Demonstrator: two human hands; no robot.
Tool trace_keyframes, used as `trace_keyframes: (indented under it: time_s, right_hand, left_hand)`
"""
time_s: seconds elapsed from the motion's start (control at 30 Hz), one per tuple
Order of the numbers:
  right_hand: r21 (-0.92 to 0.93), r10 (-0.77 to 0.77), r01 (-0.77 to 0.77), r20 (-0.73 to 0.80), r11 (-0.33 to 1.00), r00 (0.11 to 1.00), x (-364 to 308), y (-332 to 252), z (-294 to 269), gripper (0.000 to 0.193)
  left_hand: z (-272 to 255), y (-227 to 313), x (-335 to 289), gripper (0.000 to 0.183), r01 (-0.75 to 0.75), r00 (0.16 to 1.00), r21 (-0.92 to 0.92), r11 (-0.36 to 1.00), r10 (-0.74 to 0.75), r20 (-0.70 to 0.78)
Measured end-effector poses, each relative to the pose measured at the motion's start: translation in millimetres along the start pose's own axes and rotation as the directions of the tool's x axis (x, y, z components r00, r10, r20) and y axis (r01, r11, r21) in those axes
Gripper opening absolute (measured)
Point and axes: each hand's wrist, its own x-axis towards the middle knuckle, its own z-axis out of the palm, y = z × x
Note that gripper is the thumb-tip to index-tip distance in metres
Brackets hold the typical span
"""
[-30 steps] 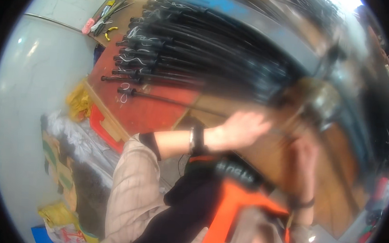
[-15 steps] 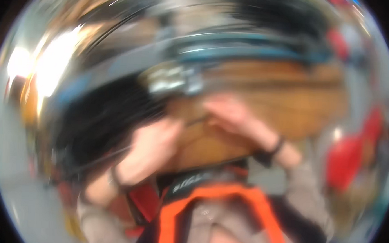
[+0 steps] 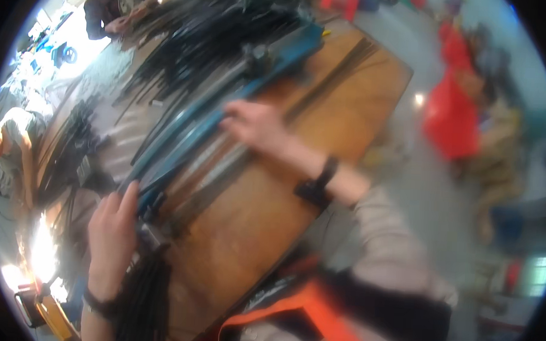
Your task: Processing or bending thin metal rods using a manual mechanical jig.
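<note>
A long blue metal rail (image 3: 204,120) runs diagonally along the far side of a wooden table (image 3: 245,231). My left hand (image 3: 114,236) is at the rail's near-left end, its fingers bent together and pointing up beside it. Farther along, my right hand (image 3: 253,126) is over the rail's near edge with fingers curled in a pinch. Anything thin held in either hand is hidden or blurred. Below my left hand hangs a bundle of black cable-like strands (image 3: 146,300).
Behind the rail lies a big pile of black strands (image 3: 212,37). A few thin dark strips (image 3: 333,78) rest on the table's far part. Two other people work at the far left and left edge. A bright lamp (image 3: 43,251) stands lower left; a red sheet (image 3: 452,115) is at right.
My view has turned, and the earlier heavy blur has lessened. My hands were close together above the wooden table; now they are spread apart along the blue rail.
</note>
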Motion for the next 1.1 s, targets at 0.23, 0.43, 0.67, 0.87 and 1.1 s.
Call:
trace_keyframes:
  time_s: [0.23,0.43,0.67,0.87,1.1]
  right_hand:
    - [0.153,0.011,-0.052,0.259,0.987,0.966,-4.0,-23.1,-4.4,0.029]
    - [-0.253,0.108,0.028,0.508,0.967,0.855,-19.0,-49.4,20.2,0.030]
    - [0.205,-0.268,0.188,0.506,0.961,0.820,-5.9,-104.0,42.0,0.039]
    - [0.484,-0.215,-0.006,0.399,0.875,0.891,-7.1,-137.6,44.6,0.040]
    - [0.580,-0.113,-0.047,0.237,0.813,0.965,-29.0,-123.2,49.2,0.030]
  left_hand:
    - [-27.4,-20.4,-26.1,0.041,0.138,0.961,-0.176,0.975,-0.175,-0.213]
    - [-38.1,-35.8,-87.5,0.043,0.245,0.969,-0.036,0.969,-0.244,0.043]
    - [-54.4,-27.2,-129.0,0.045,0.237,0.961,0.042,0.970,-0.241,0.136]
    - [-40.9,-24.7,-150.3,0.047,0.246,0.966,-0.039,0.968,-0.248,-0.069]
    - [-37.8,-25.3,-162.8,0.045,0.336,0.941,-0.127,0.933,-0.338,0.001]
